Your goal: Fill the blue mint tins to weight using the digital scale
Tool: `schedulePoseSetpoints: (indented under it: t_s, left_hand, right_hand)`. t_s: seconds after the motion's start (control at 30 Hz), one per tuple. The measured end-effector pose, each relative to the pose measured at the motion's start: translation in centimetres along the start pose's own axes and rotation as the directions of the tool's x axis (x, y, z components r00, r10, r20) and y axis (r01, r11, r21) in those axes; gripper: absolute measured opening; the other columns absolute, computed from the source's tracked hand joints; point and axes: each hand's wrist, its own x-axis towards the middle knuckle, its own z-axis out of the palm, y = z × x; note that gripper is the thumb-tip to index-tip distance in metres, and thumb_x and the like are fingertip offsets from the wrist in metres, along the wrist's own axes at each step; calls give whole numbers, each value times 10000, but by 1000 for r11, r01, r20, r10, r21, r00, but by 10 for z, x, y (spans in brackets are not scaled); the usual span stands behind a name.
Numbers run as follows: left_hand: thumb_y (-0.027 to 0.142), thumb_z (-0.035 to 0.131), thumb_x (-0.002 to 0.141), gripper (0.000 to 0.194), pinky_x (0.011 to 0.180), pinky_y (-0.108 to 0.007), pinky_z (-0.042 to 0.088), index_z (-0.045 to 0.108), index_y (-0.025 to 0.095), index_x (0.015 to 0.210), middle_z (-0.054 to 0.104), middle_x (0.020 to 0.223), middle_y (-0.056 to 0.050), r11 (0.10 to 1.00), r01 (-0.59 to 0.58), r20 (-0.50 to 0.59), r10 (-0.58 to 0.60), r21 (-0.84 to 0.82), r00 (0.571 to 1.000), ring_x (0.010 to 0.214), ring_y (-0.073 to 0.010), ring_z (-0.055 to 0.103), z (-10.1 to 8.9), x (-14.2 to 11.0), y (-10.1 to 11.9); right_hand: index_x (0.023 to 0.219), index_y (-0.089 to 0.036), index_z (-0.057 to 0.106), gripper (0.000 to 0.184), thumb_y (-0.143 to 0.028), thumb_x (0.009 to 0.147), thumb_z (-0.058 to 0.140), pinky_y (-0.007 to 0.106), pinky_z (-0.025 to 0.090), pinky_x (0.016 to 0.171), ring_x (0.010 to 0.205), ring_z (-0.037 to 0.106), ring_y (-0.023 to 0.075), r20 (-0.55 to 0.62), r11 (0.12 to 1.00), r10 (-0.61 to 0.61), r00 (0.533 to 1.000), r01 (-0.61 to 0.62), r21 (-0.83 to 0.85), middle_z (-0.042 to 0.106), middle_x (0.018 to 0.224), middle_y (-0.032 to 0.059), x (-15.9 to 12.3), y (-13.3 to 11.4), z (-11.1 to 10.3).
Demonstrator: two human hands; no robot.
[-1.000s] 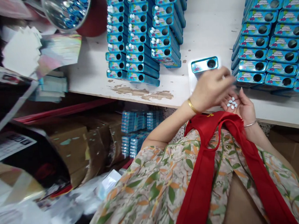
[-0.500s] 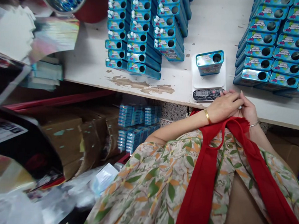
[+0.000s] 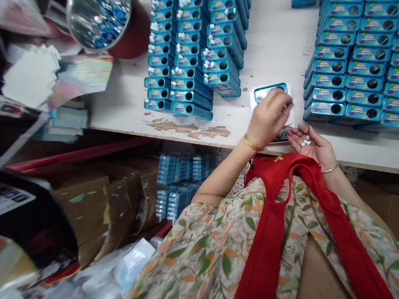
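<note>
My left hand (image 3: 271,115), with a gold bracelet, is over a blue tin (image 3: 272,88) with a round hole in its top. Its fingertips are pinched together by the tin's right side; whatever they hold is too small to make out. Beneath the tin is a white scale (image 3: 253,103), its dark display mostly covered by my left hand. Close to the scale's front right corner, my right hand (image 3: 316,152) lies palm up and cupped. Several small white candies (image 3: 305,142) rest in it.
Rows of blue tins (image 3: 191,85) stand left of the scale, many with white candies on top. More tins (image 3: 347,77) are on the right. A metal pot (image 3: 131,26) of blue pieces is at the upper left. Cardboard boxes (image 3: 92,208) sit below the table edge.
My hands were together at the scale's front edge. The left has lifted away to the tin, and the right has turned its palm up, showing the candies. The view has shifted slightly.
</note>
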Motion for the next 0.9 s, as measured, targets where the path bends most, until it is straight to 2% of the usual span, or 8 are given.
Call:
schedulePoseSetpoints:
  t_s: [0.1,0.2,0.3,0.4,0.57,0.77,0.9]
  left_hand:
    - [348,339,1039,249,816,-375,536,542,213,987,609,951,-62,999,-11,-61,14,48,998,926,-172,605,-9,14,-23]
    - [391,363,1032,261,780,-356,541,555,215,1014,624,949,-61,997,-42,-47,45,59,998,854,-152,593,-14,16,-36]
    - [439,364,1026,300,802,-354,539,567,217,1041,639,985,-62,999,11,-34,-10,32,999,884,-154,603,-26,10,-42]
    - [514,395,1000,338,792,-342,537,577,234,1053,642,1020,-69,994,102,-77,-99,34,992,915,-172,617,-41,3,-50]
    - [584,444,953,367,805,-345,532,588,268,1069,639,1066,-82,985,169,-69,-166,36,984,938,-194,617,-52,-7,-67]
    - [658,454,909,457,909,-413,524,581,286,1140,611,1137,-100,984,178,-12,-178,16,984,1051,-240,603,-46,-7,-75]
    - [728,525,833,616,969,-456,501,527,287,1263,584,1217,-120,989,145,70,-147,31,987,1148,-283,576,-41,-3,-75]
  right_hand:
    - [951,-175,657,132,-296,903,636,301,595,929,1051,695,175,18,1000,1,1000,-2,14,737,983,55,-1,-1,-1]
    - [953,-172,658,150,-309,892,653,298,593,933,1055,693,179,-1,1000,1,1000,-1,10,733,970,59,-1,-5,-9]
    - [944,-173,673,155,-311,877,647,238,622,785,933,713,158,-50,999,14,999,-16,-36,723,917,49,0,-13,-24]
    - [952,-182,683,141,-214,819,649,158,583,635,797,693,107,-96,992,-31,995,18,-127,706,893,31,0,-22,-43]
    - [873,-177,684,229,-99,661,719,142,559,646,769,675,98,-181,971,-97,979,54,-231,687,826,14,-4,-30,-67]
    - [835,-175,684,329,-328,633,895,128,455,445,576,594,78,-183,924,-130,974,52,-378,656,729,0,-5,-29,-72]
    - [852,-148,685,394,-416,644,887,143,435,423,556,574,82,-183,927,-136,974,60,-370,657,734,31,-2,-29,-73]
